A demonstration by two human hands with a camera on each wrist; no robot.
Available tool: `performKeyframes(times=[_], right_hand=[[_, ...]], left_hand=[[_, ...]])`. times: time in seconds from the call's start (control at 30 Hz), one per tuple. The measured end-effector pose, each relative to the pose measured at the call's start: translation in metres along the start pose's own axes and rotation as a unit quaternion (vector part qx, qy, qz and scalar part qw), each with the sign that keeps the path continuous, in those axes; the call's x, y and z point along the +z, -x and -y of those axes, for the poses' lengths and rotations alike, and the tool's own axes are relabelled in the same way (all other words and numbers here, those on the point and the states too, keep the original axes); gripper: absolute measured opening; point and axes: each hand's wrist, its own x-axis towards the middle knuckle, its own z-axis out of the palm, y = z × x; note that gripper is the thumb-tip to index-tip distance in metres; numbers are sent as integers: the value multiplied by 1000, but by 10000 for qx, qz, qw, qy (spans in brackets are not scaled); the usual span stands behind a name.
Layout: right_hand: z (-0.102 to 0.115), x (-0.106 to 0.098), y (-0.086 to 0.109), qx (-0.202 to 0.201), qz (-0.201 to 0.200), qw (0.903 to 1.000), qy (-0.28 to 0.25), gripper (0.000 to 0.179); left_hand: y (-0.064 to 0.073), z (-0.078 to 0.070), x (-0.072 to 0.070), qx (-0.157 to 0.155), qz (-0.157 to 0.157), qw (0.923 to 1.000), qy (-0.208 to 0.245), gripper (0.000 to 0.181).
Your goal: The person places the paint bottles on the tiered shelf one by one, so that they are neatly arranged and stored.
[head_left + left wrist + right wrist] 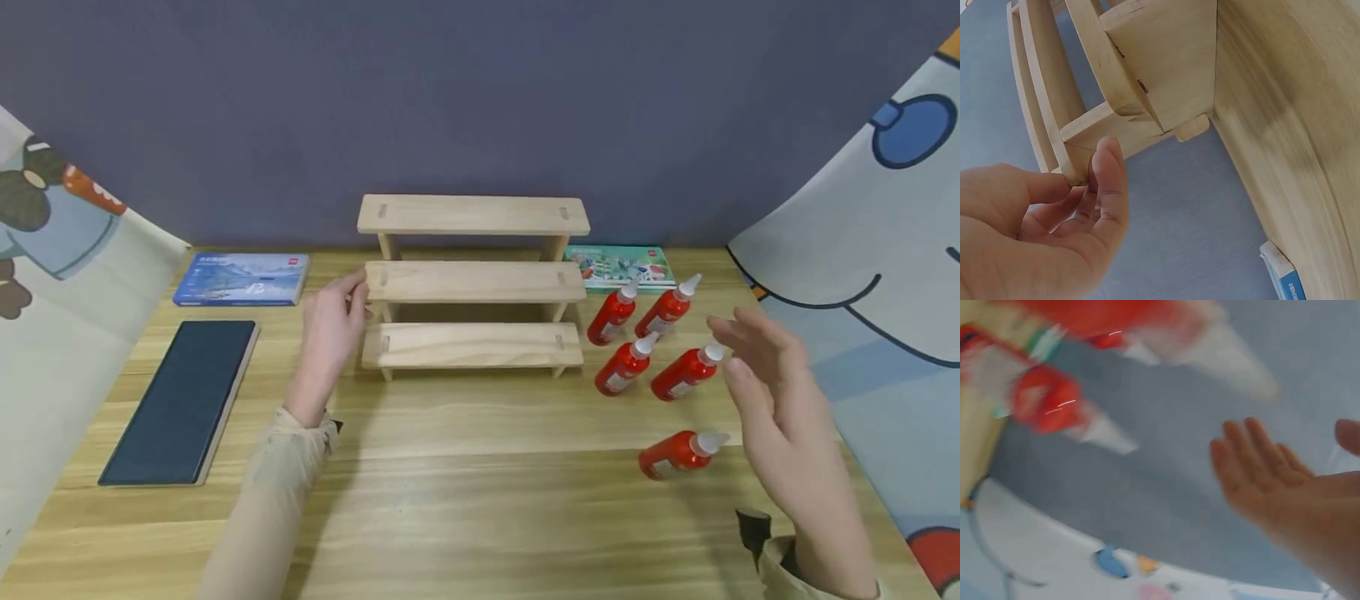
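Note:
A three-tier wooden step rack (476,282) stands at the back middle of the table in the head view. My left hand (333,321) pinches the left end of its middle step; in the left wrist view the thumb and fingertips close around the corner of that board (1072,164). My right hand (780,400) is held at the right, fingers extended and holding nothing. Just left of it are several red squeeze bottles with white pointed caps, among them a rear one (663,313) and the nearest one (671,456). The right wrist view is blurred, with a red bottle (1054,400) beside the open palm.
A dark flat tablet-like slab (180,404) lies at left, with a blue box (242,279) behind it. A green box (622,267) lies at the back right, partly behind the rack and bottles. A dark blue wall (472,100) rises behind; cartoon-printed cloth (862,233) borders the right side.

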Motion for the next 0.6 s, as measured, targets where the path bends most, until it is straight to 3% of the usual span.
performKeyframes(times=[0.17,0.37,0.6], right_hand=[[-32,-10,24,-159,356,9992,-29,55],[-65,-18,50,362,1129,9929,-10,58],[-92,-23,59,734,1857,9798,138,62]], left_hand=[[2,0,4,43,56,9999,-132,31],[2,0,4,69,51,9999,-146,31],[1,-1,1,56,10,9997,-228,31]])
